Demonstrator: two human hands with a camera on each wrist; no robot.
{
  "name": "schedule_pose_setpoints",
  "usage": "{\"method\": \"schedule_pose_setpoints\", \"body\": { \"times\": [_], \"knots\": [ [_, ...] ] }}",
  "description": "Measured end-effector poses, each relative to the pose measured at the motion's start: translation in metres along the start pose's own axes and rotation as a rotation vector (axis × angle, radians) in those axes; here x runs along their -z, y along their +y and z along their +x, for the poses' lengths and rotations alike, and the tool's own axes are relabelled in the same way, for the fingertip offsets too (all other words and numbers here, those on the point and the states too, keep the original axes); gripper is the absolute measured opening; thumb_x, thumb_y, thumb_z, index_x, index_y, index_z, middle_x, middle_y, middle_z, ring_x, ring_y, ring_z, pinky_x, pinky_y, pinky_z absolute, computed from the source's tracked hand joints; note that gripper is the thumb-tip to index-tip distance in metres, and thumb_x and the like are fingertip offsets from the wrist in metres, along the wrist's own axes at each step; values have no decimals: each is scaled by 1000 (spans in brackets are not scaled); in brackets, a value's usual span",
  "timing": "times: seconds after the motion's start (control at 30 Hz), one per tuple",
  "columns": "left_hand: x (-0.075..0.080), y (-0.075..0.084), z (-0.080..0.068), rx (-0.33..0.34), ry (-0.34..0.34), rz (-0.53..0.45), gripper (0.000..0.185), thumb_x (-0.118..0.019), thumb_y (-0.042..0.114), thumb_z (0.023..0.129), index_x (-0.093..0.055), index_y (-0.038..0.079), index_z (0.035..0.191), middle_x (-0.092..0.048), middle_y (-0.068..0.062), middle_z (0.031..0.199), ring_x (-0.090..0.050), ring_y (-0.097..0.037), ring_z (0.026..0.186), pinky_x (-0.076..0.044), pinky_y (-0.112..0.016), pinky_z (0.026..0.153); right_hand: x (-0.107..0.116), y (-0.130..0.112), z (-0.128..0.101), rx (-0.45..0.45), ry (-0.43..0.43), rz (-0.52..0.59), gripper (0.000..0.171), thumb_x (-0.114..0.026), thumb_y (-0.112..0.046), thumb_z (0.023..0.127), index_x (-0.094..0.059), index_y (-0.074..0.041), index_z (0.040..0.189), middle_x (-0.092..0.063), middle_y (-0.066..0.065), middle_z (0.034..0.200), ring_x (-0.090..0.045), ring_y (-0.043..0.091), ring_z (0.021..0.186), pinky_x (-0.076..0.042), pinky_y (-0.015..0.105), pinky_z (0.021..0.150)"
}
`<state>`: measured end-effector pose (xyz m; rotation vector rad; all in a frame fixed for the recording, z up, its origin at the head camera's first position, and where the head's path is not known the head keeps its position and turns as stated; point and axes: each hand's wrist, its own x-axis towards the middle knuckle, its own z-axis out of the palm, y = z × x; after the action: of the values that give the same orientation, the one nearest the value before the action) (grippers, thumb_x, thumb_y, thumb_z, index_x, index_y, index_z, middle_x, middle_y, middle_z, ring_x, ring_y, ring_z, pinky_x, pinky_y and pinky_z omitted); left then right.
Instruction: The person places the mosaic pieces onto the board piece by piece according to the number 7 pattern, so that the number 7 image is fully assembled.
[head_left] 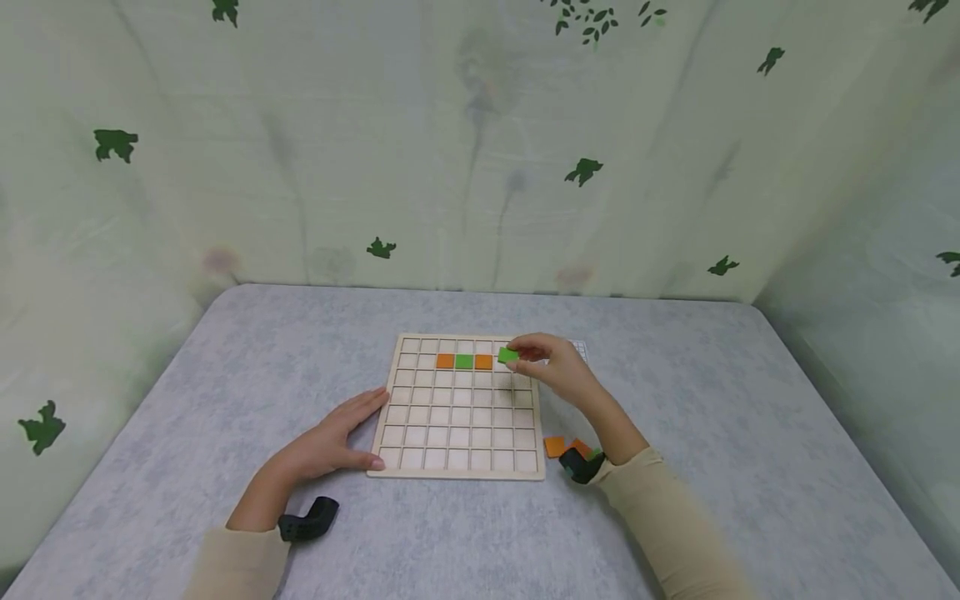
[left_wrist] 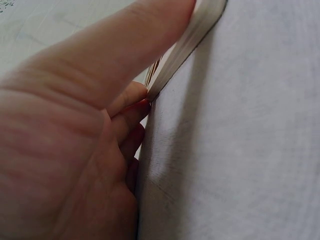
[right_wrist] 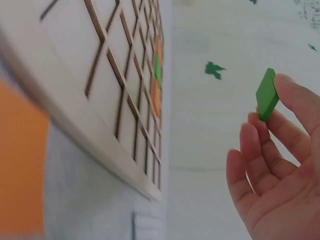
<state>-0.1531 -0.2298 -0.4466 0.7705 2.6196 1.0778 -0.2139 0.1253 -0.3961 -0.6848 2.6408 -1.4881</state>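
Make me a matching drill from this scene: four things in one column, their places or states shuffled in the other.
Things:
1. left hand
2. right hand
3. green tile
4. loose orange tiles

States:
A. on the table right of the grid board
B. pinched above the board's far row
C. flat against the board's left edge
D. raised, pinching a tile

Pairs: 1-C, 2-D, 3-B, 4-A
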Motion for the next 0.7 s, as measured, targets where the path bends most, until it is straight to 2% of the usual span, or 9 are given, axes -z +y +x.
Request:
{"method": "schedule_pose_setpoints", "body": {
  "times": [0.2,0.43,0.5,0.7],
  "knots": [
    [0,0,0,-6,3,0,98,-76,39,68,-24,-1,141,-21,-19,144,-13,-39,130,-13,-58,98,-27,4,17,-33,1,10,29,-67,-15,82,-64,-5,109,-61,5,103,-56,17,87,-46,30,76],
    [-1,0,0,-1,2,3,98,-76,39,68,-24,-1,141,-22,-19,144,-13,-39,130,-13,-58,98,-40,16,23,-196,-76,-3,24,-69,-15,80,-63,-9,103,-59,1,90,-53,15,80,-45,27,70],
    [0,0,0,4,0,4,98,-76,39,68,-24,-1,141,-21,-19,144,-13,-39,130,-13,-58,98,-42,19,23,-216,-94,-10,24,-70,-16,79,-63,-10,101,-58,0,88,-52,16,80,-45,27,69],
    [0,0,0,11,-3,1,98,-75,40,68,-24,0,141,-21,-19,145,-12,-39,131,-13,-58,98,-47,25,24,-139,-131,-84,19,-69,-18,80,-64,-11,97,-54,1,86,-47,16,75,-41,27,65]
  ]
}}
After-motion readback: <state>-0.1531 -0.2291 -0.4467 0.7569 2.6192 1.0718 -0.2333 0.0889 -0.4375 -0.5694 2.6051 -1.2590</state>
